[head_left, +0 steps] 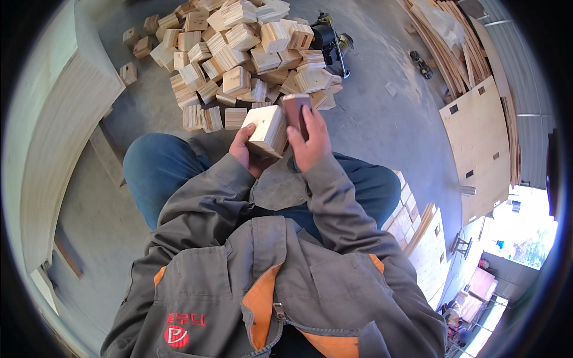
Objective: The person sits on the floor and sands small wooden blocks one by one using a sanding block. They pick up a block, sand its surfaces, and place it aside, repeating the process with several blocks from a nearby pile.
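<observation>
My left hand (pixel 245 150) grips a pale plywood block (pixel 267 130) from its left side and underneath, thumb on the upper face. A small dark hole shows in that face. In my right hand (pixel 314 143) is a sanding block (pixel 294 112) with a reddish-brown face and a light wooden edge, held upright. It stands close against the right side of the plywood block; whether the two touch I cannot tell. Both hands are over the gap between my bent knees.
A loose heap of wooden blocks (pixel 239 56) lies in front. Beside it on the right stands a black power tool (pixel 329 40). Stacked plywood sheets (pixel 71 113) rise on the left; slotted panels (pixel 477 140) lean at right. More blocks (pixel 404 209) are stacked by my right knee.
</observation>
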Demonstrator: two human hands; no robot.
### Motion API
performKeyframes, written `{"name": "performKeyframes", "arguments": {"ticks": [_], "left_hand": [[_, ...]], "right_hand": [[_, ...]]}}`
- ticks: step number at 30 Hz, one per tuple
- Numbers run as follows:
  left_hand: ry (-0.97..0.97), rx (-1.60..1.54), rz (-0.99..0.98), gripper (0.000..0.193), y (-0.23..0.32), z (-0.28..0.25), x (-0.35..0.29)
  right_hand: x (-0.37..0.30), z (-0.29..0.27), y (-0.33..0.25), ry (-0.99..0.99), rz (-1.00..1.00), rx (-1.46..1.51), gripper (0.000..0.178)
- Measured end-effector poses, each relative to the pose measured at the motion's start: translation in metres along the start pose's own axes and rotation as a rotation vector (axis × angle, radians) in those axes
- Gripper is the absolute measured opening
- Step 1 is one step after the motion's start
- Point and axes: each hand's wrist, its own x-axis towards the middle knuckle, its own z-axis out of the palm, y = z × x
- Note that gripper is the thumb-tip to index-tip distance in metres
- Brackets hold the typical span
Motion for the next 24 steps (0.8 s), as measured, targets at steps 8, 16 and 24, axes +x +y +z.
{"name": "performKeyframes", "arguments": {"ticks": [8,16,24], "left_hand": [[-0.182,-0.137,0.01,0.069,0.005,-0.013,0.012],[0.154,0.025,-0.009,0.07,0.003,-0.001,0.002],[-0.134,-0.157,0.056,0.069,0.009,-0.021,0.014]], "right_hand": [[-0.033,-0.016,-0.057,-0.109,-0.272,0.062,0.066],[0.047,0.025,0.01,-0.1,0.115,0.137,0.064],[-0.047,-0.017,-0.069,-0.182,-0.231,0.096,0.065]]}}
